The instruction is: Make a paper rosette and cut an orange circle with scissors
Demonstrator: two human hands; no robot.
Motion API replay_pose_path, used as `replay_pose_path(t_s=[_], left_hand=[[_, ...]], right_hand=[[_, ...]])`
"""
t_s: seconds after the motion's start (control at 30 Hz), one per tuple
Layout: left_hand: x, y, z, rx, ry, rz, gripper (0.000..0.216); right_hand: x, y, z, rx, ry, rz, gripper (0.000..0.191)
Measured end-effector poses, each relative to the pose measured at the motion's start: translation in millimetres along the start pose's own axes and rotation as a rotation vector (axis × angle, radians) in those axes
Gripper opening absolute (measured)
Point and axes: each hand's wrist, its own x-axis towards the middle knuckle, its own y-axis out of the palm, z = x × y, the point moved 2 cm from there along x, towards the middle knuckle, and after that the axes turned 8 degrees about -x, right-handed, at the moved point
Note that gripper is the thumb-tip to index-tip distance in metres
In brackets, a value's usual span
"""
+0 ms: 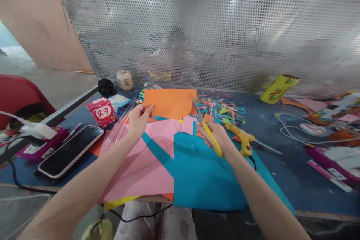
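Forearms: both reached out over the pink sheet [146, 165] and teal sheet [202, 168] on the worktop [287, 165].
Left hand [137, 120]: pinched the orange paper's [168, 102] left edge, held upright.
Right hand [215, 135]: closed round yellow scissors [206, 127], blades pointing up-left at the paper's right edge.
Axis: paper ran left-right between the hands.
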Motion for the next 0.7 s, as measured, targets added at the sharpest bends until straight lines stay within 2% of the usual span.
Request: replay_pose_path(t_s=[0.3,0.5,0.7], left_hand=[[-7.4,4.3,-11.1,0.175,0.074,0.037,0.02],[-4.0,1.7,-9.4,0.141,0.077,0.004,0.018],[3.1,-6.6,-2.5,0.16,0.084,-0.053,0.02]], right_hand=[[6.0,-1.9,-3.3,-0.005,-0.032,0.027,0.055],[4.0,1.0,-3.8,0.008,0.031,0.037,0.055],[0.5,1.6,-4.5,-0.051,0.02,0.035,0.051]])
